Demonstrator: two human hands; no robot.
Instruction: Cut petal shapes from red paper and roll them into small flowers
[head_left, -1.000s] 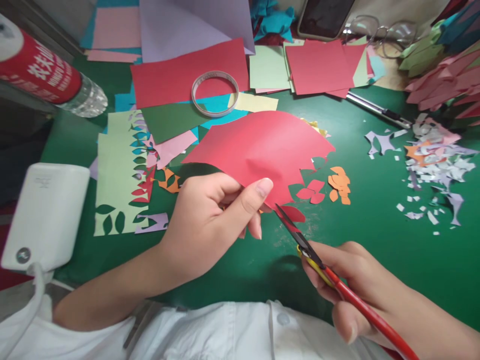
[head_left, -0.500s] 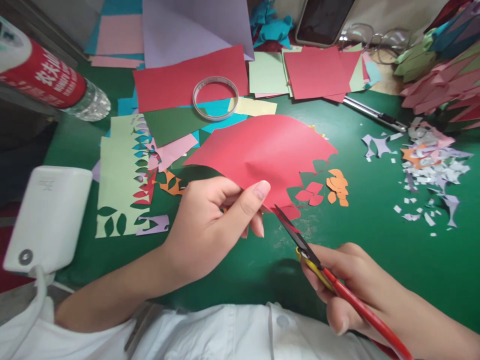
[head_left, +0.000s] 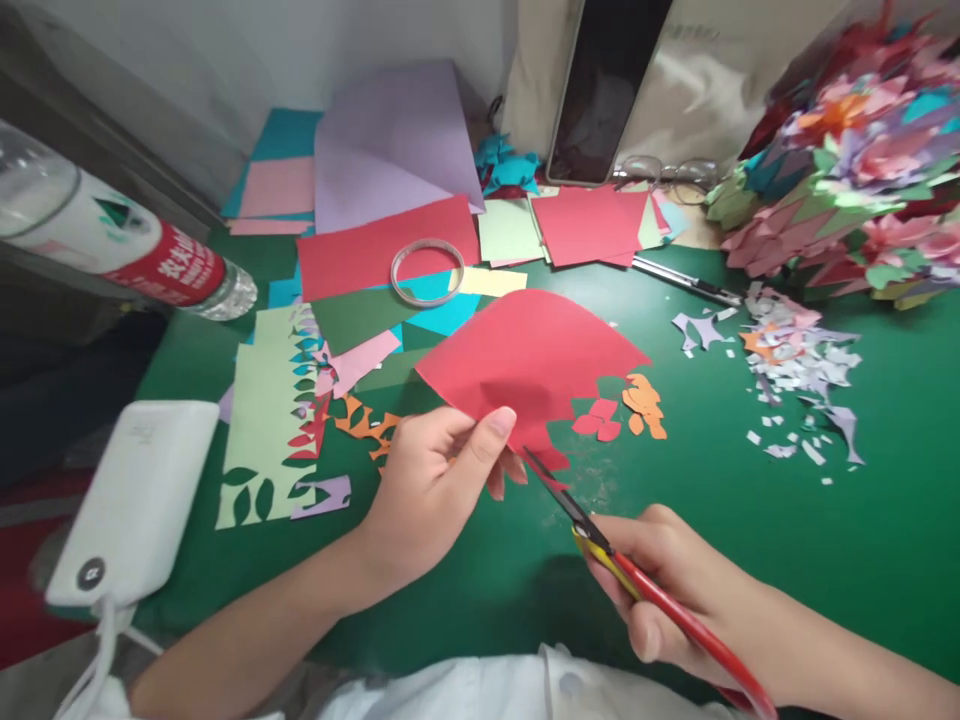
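Viewpoint has tilted upward. Left hand [head_left: 427,490]: clamped on red paper [head_left: 525,350]. Right hand [head_left: 675,570]: closed around scissors [head_left: 574,508], apparently cutting beside left fingertips. Next cut likely requires steady paper.

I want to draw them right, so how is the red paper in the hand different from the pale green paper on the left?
The red paper is held up by the left hand, while the pale green paper lies flat. The red paper has a big curved top edge; the pale green paper's left side is nearly straight. The red paper has notches along its lower right edge, but the pale green paper has leaf-shaped holes near its bottom. Both have been cut.
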